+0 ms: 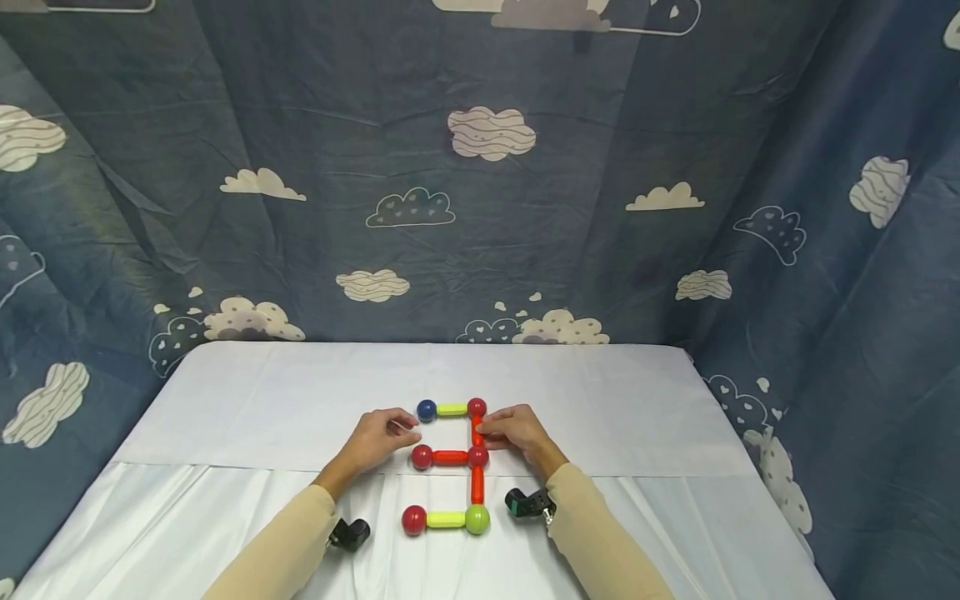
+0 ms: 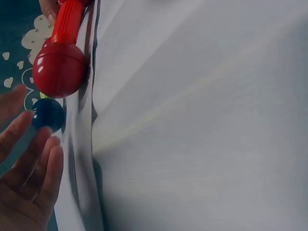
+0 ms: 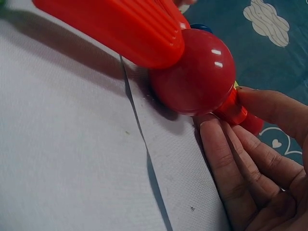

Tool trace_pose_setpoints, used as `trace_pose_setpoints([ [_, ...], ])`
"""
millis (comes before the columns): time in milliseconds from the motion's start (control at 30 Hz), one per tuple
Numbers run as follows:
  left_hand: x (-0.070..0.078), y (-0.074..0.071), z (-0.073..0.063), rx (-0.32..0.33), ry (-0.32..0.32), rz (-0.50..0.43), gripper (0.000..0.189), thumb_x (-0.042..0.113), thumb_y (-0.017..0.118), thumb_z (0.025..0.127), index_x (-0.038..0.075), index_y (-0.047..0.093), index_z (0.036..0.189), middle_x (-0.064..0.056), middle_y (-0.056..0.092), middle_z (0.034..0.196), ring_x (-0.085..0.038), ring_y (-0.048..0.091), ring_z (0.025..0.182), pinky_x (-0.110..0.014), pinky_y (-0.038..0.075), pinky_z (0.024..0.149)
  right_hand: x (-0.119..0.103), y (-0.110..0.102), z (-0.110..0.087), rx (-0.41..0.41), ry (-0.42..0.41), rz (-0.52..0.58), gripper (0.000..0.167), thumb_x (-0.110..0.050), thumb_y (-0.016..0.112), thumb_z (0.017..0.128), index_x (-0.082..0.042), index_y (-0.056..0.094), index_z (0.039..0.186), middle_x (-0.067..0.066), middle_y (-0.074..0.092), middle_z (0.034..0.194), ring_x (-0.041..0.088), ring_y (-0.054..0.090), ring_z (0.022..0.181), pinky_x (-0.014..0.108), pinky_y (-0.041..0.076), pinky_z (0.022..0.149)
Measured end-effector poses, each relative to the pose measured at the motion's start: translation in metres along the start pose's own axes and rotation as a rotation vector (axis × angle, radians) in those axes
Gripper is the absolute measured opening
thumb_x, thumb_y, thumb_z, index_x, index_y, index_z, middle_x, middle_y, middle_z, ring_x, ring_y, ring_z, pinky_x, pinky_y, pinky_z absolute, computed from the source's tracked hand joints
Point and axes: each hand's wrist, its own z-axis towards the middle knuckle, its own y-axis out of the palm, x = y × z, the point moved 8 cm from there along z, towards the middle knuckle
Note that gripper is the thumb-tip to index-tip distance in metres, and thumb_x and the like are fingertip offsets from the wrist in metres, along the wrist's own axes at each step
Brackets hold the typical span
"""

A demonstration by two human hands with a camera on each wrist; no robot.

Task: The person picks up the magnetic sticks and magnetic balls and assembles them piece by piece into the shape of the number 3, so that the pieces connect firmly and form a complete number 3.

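Observation:
A toy figure of balls and rods lies on the white table. Along its right side run an upper red rod (image 1: 477, 430) and a lower red rod (image 1: 477, 485), joined by a red ball (image 1: 477, 457). Three arms point left, ending in a blue ball (image 1: 426, 410), a red ball (image 1: 422, 457) and a larger red ball (image 1: 413, 521). My right hand (image 1: 517, 432) pinches the upper red rod between thumb and fingers, clearest in the right wrist view. Left of the figure, my left hand (image 1: 381, 437) holds nothing, its loosely bent fingers near the blue ball (image 2: 48, 115).
A green ball (image 1: 477, 519) forms the lower right corner, with a yellow-green rod (image 1: 446, 520) beside it. The white tablecloth (image 1: 262, 400) has a seam across it. Behind hangs a dark cloud-patterned curtain (image 1: 330, 133). Black wrist cameras sit at both sleeves.

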Motion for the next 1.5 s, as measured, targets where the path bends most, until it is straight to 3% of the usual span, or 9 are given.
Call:
trace_pose_setpoints([
  [133,-0.001,-0.004,0.012,0.056,-0.047,0.046,0.023,0.013,0.076,0.082,0.006,0.068,0.103,-0.004,0.068,0.095,-0.018,0.064,0.086,-0.034,0.052,0.075,0.001,0.000,-0.001,0.000,-0.001,0.003,0.021,-0.004,0.075,0.081,0.007,0.069,0.098,0.009,0.070,0.078,0.015,0.067,0.063,0.029,0.056,0.061],
  [300,0.001,-0.003,0.025,0.018,-0.070,0.133,0.033,0.013,0.076,0.081,0.007,0.065,0.112,-0.006,0.067,0.099,-0.019,0.063,0.088,-0.034,0.052,0.075,0.002,0.002,-0.001,-0.003,-0.002,0.016,0.020,-0.003,0.075,0.081,0.007,0.069,0.097,0.009,0.070,0.079,0.015,0.067,0.064,0.029,0.056,0.062],
  [500,0.002,-0.003,0.036,-0.016,-0.080,0.196,0.036,0.015,0.077,0.081,0.008,0.065,0.113,-0.004,0.066,0.095,-0.017,0.060,0.085,-0.032,0.049,0.074,0.000,0.005,0.000,0.003,-0.001,0.016,0.021,-0.005,0.076,0.080,0.005,0.069,0.097,0.010,0.070,0.080,0.016,0.068,0.066,0.029,0.056,0.062],
  [1333,-0.003,-0.003,0.038,-0.004,-0.062,0.202,0.030,0.012,0.074,0.084,0.007,0.067,0.112,-0.003,0.066,0.090,-0.015,0.060,0.081,-0.030,0.049,0.071,0.001,0.010,-0.001,-0.001,-0.010,0.024,0.021,-0.003,0.076,0.080,0.007,0.069,0.097,0.010,0.070,0.080,0.016,0.068,0.066,0.030,0.056,0.062],
  [1500,-0.008,-0.004,0.035,-0.013,-0.087,0.204,0.033,0.016,0.073,0.085,0.008,0.065,0.117,-0.003,0.066,0.093,-0.016,0.060,0.084,-0.032,0.049,0.074,0.002,0.011,0.000,-0.011,-0.011,0.025,0.022,-0.005,0.076,0.080,0.006,0.069,0.098,0.010,0.070,0.082,0.016,0.068,0.068,0.030,0.056,0.062],
])
